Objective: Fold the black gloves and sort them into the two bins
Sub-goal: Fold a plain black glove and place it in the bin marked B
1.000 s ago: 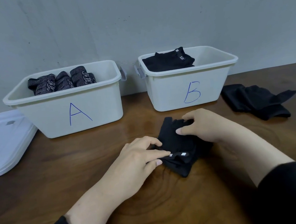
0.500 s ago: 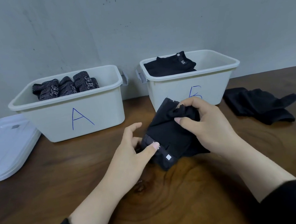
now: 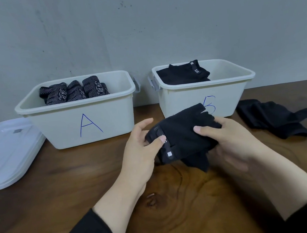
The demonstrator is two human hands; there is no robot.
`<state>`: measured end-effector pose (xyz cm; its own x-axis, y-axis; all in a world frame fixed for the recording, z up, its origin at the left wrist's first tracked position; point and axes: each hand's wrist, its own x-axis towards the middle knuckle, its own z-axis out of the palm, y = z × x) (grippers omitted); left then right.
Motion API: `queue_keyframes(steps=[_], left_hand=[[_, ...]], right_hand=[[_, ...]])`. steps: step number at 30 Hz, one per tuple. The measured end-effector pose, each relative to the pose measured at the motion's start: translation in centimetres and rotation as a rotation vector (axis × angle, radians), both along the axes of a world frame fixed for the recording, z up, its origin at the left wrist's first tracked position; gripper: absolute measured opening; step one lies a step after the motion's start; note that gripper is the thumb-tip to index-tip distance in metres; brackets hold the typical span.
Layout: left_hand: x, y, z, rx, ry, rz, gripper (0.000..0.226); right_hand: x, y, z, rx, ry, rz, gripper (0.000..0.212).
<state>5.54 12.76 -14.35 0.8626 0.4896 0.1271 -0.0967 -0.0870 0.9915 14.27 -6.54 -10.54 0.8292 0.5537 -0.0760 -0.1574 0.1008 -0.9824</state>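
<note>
A folded pair of plain black gloves (image 3: 183,138) is held above the wooden table in front of bin B (image 3: 185,101). My left hand (image 3: 141,151) pinches its cuff end between thumb and fingers. My right hand (image 3: 231,140) grips the finger end, thumb on top. Bin B holds folded plain black gloves (image 3: 182,73) at its left side. Bin A (image 3: 64,123) holds several rolled black gloves with a white pattern (image 3: 74,90). Another loose black glove pile (image 3: 276,116) lies on the table right of bin B.
A white plastic lid (image 3: 6,150) lies flat at the left edge beside bin A. The bins stand against a grey wall. The brown wooden table (image 3: 176,199) stretches toward me below my hands.
The gloves were pressed flat on the table a second ago; both hands have since lifted them off the table and turned them, carrying them up toward bin B.
</note>
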Motion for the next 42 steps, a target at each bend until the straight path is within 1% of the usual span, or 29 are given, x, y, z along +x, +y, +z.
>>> queue_keyframes(steps=[2, 4, 8, 10, 11, 14, 16, 18, 21, 24, 26, 27, 28, 29, 30, 31, 32, 33, 34, 35, 36, 37, 39, 40, 42], left_hand=[[0.3, 0.2, -0.1, -0.006, -0.002, 0.006, 0.046], [0.3, 0.3, -0.1, 0.009, -0.002, -0.010, 0.043], [0.3, 0.2, 0.3, 0.006, -0.069, -0.006, 0.028], [0.7, 0.3, 0.7, 0.014, -0.093, 0.022, 0.023], [1.0, 0.4, 0.9, 0.024, -0.102, 0.038, 0.022], [1.9, 0.8, 0.9, 0.131, -0.100, 0.079, 0.020], [2.3, 1.1, 0.7, 0.211, -0.090, 0.115, 0.018], [2.5, 1.2, 0.5, 0.241, -0.087, 0.149, 0.017], [2.9, 1.4, 0.7, 0.271, -0.066, 0.163, 0.015], [3.2, 1.7, 0.7, 0.301, -0.047, 0.154, 0.015], [3.3, 1.8, 0.5, 0.305, -0.037, 0.150, 0.015], [3.3, 1.8, 0.4, 0.308, -0.031, 0.153, 0.015], [3.3, 1.8, 0.4, 0.313, -0.026, 0.154, 0.015], [3.3, 1.9, 0.3, 0.316, -0.021, 0.155, 0.015], [3.3, 1.9, 0.3, 0.316, -0.020, 0.157, 0.015], [3.3, 2.0, 0.3, 0.318, -0.017, 0.157, 0.015], [3.3, 2.0, 0.3, 0.322, -0.015, 0.157, 0.015], [3.4, 2.1, 0.3, 0.327, -0.013, 0.154, 0.015], [3.4, 2.2, 0.3, 0.335, -0.011, 0.150, 0.015], [3.5, 2.3, 0.4, 0.344, -0.006, 0.147, 0.016], [3.6, 2.3, 0.4, 0.349, -0.003, 0.146, 0.016], [3.6, 2.4, 0.4, 0.349, -0.002, 0.147, 0.016], [3.7, 2.5, 0.3, 0.346, 0.002, 0.146, 0.015], [3.6, 2.4, 0.2, 0.346, 0.005, 0.144, 0.015], [3.5, 2.4, 0.1, 0.341, 0.006, 0.138, 0.016]], right_hand=[[0.0, 0.0, 0.7, -0.047, -0.082, -0.103, 0.022], [-0.2, -0.1, 1.4, -0.086, -0.160, -0.158, 0.020], [-0.3, -0.4, 3.4, -0.164, -0.282, -0.189, 0.013], [0.3, -0.9, 5.4, -0.218, -0.371, -0.192, 0.012], [0.7, -1.2, 6.6, -0.205, -0.391, -0.192, 0.013], [2.5, -2.2, 10.8, -0.091, -0.351, -0.209, 0.014], [4.3, -2.7, 13.4, -0.100, -0.350, -0.238, 0.018], [6.2, -2.5, 15.5, -0.092, -0.340, -0.238, 0.021], [8.9, -0.9, 17.5, -0.072, -0.298, -0.242, 0.009], [10.9, 2.0, 18.8, 0.003, -0.233, -0.213, 0.017], [12.5, 3.8, 18.8, 0.017, -0.184, -0.227, 0.016], [13.2, 4.7, 18.3, -0.020, -0.162, -0.239, 0.014], [14.0, 5.4, 17.5, -0.102, -0.149, -0.245, 0.009], [14.7, 6.0, 16.4, -0.240, -0.167, -0.253, 0.001], [15.5, 6.2, 15.0, -0.451, -0.244, -0.268, 0.016], [16.4, 6.2, 13.7, -0.714, -0.374, -0.286, 0.037], [17.0, 6.1, 12.7, -0.932, -0.540, -0.334, 0.056], [17.5, 6.1, 12.0, -1.057, -0.717, -0.401, 0.065], [17.4, 6.2, 11.7, -1.068, -0.851, -0.454, 0.065], [17.0, 6.6, 11.7, -1.002, -0.947, -0.478, 0.057], [16.6, 7.0, 11.7, -0.930, -1.024, -0.456, 0.047], [15.9, 7.6, 11.9, -0.902, -1.074, -0.393, 0.039], [14.8, 8.9, 11.8, -0.964, -1.102, -0.196, 0.033], [14.3, 9.4, 11.6, -1.022, -1.093, -0.097, 0.033], [13.8, 10.0, 11.3, -1.119, -1.028, 0.033, 0.037]])
